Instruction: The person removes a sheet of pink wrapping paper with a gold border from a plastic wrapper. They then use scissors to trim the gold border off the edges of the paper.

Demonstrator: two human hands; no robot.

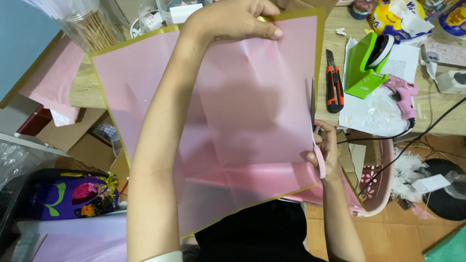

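Left forearm crosses the pink sheet (252,97); left hand (233,19) pinches its far top edge. Right hand (324,150), closed on pink-handled scissors (316,140), meets the sheet's right edge, blades along it.

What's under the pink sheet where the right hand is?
Pink-handled scissors in the right hand, blade running up along the pink sheet edge. The sheet hides the table beneath.

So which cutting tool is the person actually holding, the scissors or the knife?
The pink-handled scissors, gripped in the right hand at the pink sheet's edge. The red-and-black utility knife lies untouched on the table.
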